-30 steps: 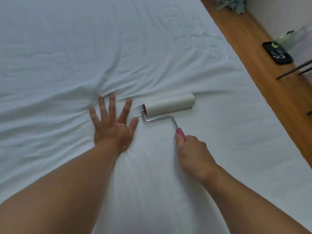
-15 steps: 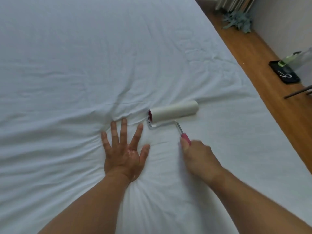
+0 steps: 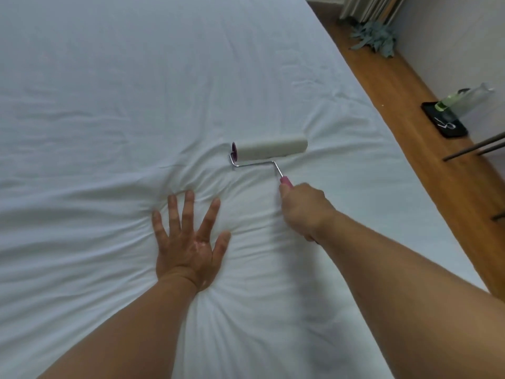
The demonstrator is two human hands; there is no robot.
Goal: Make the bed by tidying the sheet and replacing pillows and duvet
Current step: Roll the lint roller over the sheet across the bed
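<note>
Moved since the earlier frame: lint roller (image 3: 270, 150), now further up the bed from my left grip (image 3: 188, 244) than before.

Right grip (image 3: 303, 209): clamped round the roller's pink handle (image 3: 286, 182), drum lying on the white sheet (image 3: 136, 91).

Left grip: fingers spread apart, palm pressing the sheet just beside the right, holding nothing.

Sheet: spread across the bed, creases fanning from my left palm. I judge the tidying part done.

Pillows, duvet: none in view, so both presumably still to replace.

Wooden floor (image 3: 410, 127): along the bed's right edge.
</note>
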